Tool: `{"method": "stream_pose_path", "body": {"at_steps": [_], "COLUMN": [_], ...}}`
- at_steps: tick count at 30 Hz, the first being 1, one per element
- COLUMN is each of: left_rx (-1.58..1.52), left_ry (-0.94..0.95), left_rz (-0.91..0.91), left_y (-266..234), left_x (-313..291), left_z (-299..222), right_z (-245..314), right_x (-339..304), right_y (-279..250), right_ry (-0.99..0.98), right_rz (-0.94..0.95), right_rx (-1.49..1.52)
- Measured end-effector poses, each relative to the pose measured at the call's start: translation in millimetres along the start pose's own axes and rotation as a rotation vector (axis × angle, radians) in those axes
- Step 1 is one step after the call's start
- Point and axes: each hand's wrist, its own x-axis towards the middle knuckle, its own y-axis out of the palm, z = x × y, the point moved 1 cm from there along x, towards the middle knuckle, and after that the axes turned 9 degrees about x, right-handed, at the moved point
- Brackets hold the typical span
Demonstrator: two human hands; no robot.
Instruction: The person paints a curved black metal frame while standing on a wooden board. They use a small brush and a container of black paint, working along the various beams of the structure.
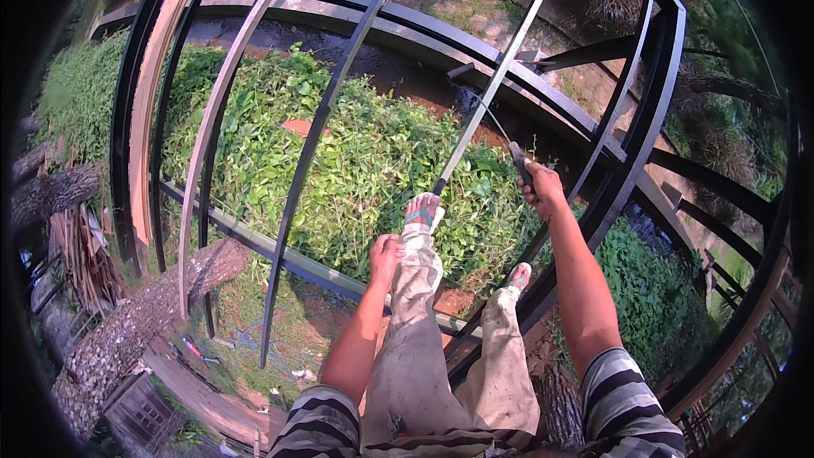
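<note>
Over leafy plants, the right hand clasps a dark handle; the left hand curls, its grip's contents unclear.

A short-sleeved shirt striped in black and grey is worn with stained, creased beige trousers and teal-strapped sandals.

The one view comes from the left fisheye camera on the person's head, looking steeply down and ahead along the trousered legs. The striped sleeves are nearest, at the lower edge; the left hand and right hand come mid-view, with greenery farther below and frame bars bowing toward the rim.
</note>
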Motion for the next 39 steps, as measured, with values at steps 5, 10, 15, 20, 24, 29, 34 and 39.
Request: {"method": "stream_pose_path", "body": {"at_steps": [5,10,15,20,24,29,34,39], "left_rx": [0.127,0.545,0.299,0.279,0.549,-0.226,-0.694,-0.918], "left_ry": [-0.043,-0.148,-0.079,-0.178,-0.274,-0.351,-0.234,-0.435], "left_rz": [-0.268,-0.532,-0.378,-0.387,-0.096,-0.388,-0.617,-0.535], "left_y": [-143.2,-208.0,-117.4,-13.4,69.1,128.0,156.5,235.2], "left_x": [-55.5,-184.1,-315.1,-524.7,-582.9,-616.4,-637.8,-650.9], "left_z": [56.3,169.3,247.4,476.6,559.3,490.6,511.2,566.2], "right_z": [-71.7,-142.8,-148.8,-133.6,-98.0,-65.4,-39.9,-23.8], "right_x": [-151.5,-264.8,-302.4,-331.4,-347.7,-382.4,-379.8,-416.6], "right_y": [-76.4,-143.9,-250.5,-341.6,-395.4,-421.3,-396.0,-299.8], "right_ry": [-0.027,-0.047,-0.266,-0.309,-0.417,-0.510,-0.572,-0.652], "right_rz": [0.149,0.232,0.239,0.301,0.268,0.259,0.391,0.559], "right_rx": [-0.110,-0.264,-0.423,-0.619,-0.649,-0.720,-0.933,-1.060]}}
